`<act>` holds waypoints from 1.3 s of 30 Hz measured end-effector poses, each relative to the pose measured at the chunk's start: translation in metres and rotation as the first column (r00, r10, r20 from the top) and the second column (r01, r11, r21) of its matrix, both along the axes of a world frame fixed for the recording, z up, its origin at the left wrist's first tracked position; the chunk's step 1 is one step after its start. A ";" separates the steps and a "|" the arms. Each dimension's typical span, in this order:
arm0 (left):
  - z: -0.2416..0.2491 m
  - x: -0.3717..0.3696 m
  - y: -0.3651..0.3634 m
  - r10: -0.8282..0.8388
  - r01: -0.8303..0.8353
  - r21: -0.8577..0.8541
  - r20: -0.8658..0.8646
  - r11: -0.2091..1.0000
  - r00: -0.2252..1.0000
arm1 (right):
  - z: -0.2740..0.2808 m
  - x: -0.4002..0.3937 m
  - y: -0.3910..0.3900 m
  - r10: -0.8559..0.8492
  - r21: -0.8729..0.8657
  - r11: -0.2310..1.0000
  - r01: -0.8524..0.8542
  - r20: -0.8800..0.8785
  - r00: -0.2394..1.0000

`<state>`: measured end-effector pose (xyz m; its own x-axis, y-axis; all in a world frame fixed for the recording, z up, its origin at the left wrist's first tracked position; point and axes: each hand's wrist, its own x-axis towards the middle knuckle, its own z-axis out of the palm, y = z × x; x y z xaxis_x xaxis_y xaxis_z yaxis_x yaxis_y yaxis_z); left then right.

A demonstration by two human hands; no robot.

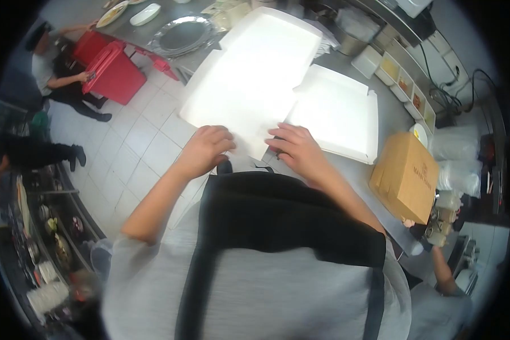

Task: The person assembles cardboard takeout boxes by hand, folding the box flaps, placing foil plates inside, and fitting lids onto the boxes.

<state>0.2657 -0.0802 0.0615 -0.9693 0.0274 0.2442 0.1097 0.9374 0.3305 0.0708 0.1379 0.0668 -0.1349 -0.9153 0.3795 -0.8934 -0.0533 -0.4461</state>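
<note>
A large white cardboard pizza box (249, 73), opened out, stretches from in front of my apron toward the steel counter. The near left edge is in my left hand (207, 148), fingers curled over it and the thumb partly hidden. My right hand (299, 148) closes on the near right edge, its fingers bent around the board. To the right of it a second open white box (337, 113) lies on the counter, close to my right fingers. Strong glare washes out the surface of both boxes.
Steel counter (388, 122) holds a brown carton (405, 178), white containers of ingredients (402, 85) and silver round trays (184, 35). At the left, a person (54, 73) handles a red bin (116, 73). Another person's arm (442, 269) shows at lower right.
</note>
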 end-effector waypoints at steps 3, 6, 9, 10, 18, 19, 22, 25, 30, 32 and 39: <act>-0.015 0.000 0.004 0.014 -0.024 -0.076 -0.134 0.997 0.991 | -0.026 -0.019 -0.036 0.170 0.018 0.985 -0.170 -0.222 0.960; -0.027 0.007 -0.007 0.120 -0.157 -0.140 -0.244 0.978 0.962 | -0.020 -0.032 -0.070 0.321 0.183 0.940 -0.287 -0.195 0.927; -0.031 0.015 -0.013 0.240 -0.288 -0.088 -0.354 0.954 0.904 | -0.002 -0.024 -0.109 0.366 0.302 0.902 -0.308 -0.160 0.917; -0.033 0.019 -0.012 0.250 -0.299 -0.078 -0.372 0.951 0.894 | 0.000 -0.020 -0.121 0.366 0.325 0.897 -0.299 -0.168 0.915; -0.024 0.016 -0.002 0.339 -0.396 -0.068 -0.397 0.916 0.853 | -0.010 -0.002 -0.163 0.304 0.391 0.889 -0.238 -0.115 0.946; -0.024 0.016 -0.002 0.353 -0.414 -0.077 -0.397 0.907 0.847 | -0.009 -0.003 -0.163 0.301 0.398 0.888 -0.230 -0.124 0.946; -0.028 0.014 -0.003 0.448 -0.500 -0.041 -0.386 0.865 0.807 | 0.000 -0.004 -0.158 0.321 0.418 0.874 -0.246 -0.119 0.940; -0.030 0.011 -0.001 0.610 -0.622 0.093 -0.356 0.777 0.708 | 0.005 -0.008 -0.158 0.314 0.402 0.877 -0.263 -0.063 0.947; -0.030 0.004 -0.003 0.716 -0.699 0.191 -0.327 0.689 0.616 | 0.010 -0.013 -0.162 0.290 0.402 0.871 -0.282 0.043 0.956; -0.029 0.003 -0.003 0.723 -0.709 0.185 -0.326 0.680 0.609 | 0.010 -0.014 -0.162 0.290 0.378 0.879 -0.292 0.062 0.955; -0.021 0.001 -0.003 0.733 -0.753 0.118 -0.369 0.647 0.572 | 0.013 -0.015 -0.166 0.289 0.335 0.894 -0.297 0.075 0.954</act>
